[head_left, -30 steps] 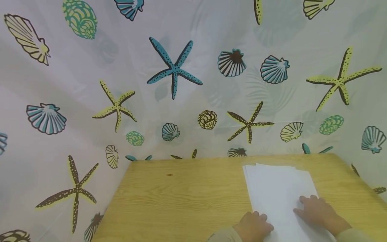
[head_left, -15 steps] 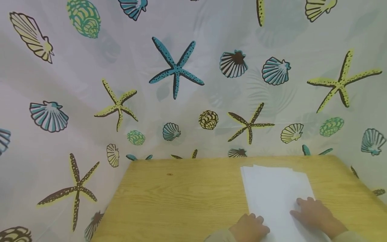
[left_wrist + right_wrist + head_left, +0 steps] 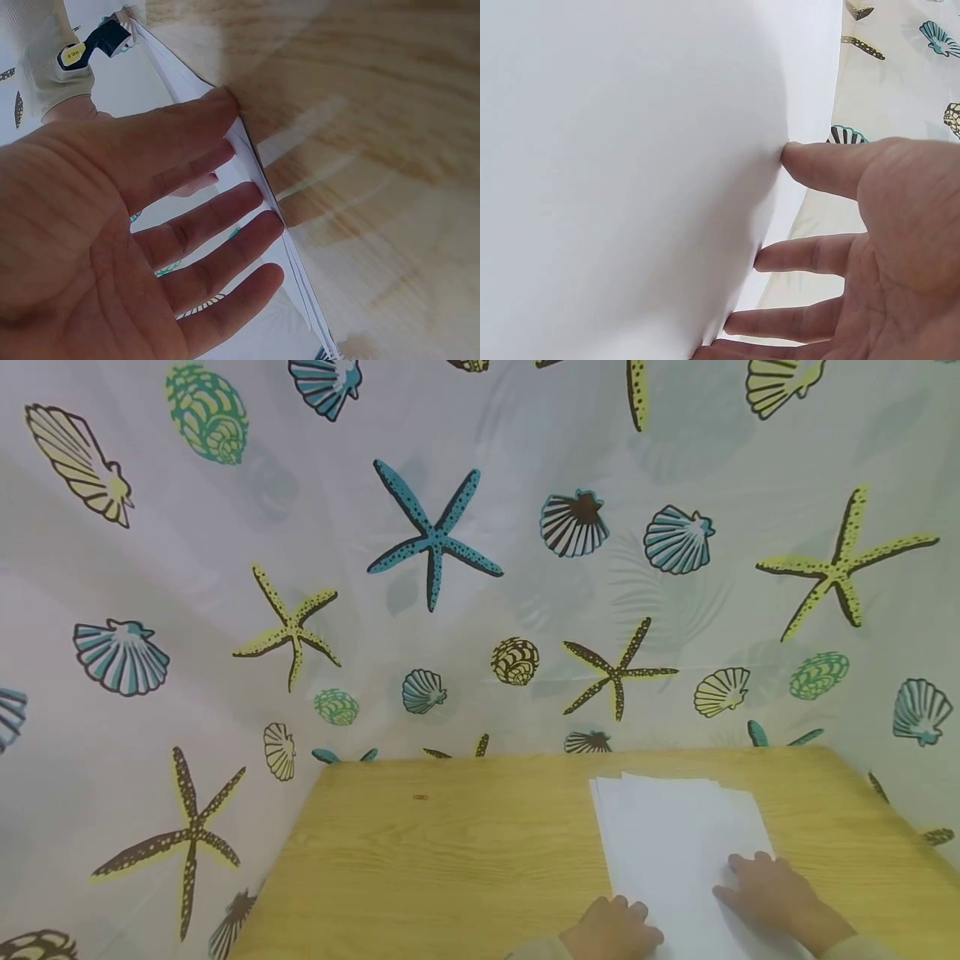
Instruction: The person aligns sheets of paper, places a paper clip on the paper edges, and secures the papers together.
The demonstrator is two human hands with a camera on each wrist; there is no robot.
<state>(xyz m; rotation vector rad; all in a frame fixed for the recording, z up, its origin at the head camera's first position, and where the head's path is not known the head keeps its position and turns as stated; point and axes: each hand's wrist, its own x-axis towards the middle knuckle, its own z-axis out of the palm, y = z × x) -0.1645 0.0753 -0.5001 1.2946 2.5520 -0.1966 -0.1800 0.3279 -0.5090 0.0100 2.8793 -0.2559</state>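
Loosely stacked sheets of white paper [image 3: 667, 835] lie on the right part of the wooden table, their far corners not lined up. My left hand [image 3: 611, 931] is at the stack's left edge in the head view. Seen from the left wrist, that hand [image 3: 150, 225] has its fingers spread and fairly straight, with fingertips against the paper edge near the tabletop. On the right side of the stack, my right hand [image 3: 780, 902] rests on the paper. In the right wrist view the fingertips of this hand [image 3: 870, 247] touch the white sheet, fingers apart and extended.
A small reddish paper clip [image 3: 420, 797] lies far back on the left half of the wooden table [image 3: 435, 860]. A cloth [image 3: 480, 527] printed with shells and starfish hangs behind the table and along both sides.
The paper stack has slid a little to the left across the table, and both hands have shifted left with it. The paper clip has stayed in place.
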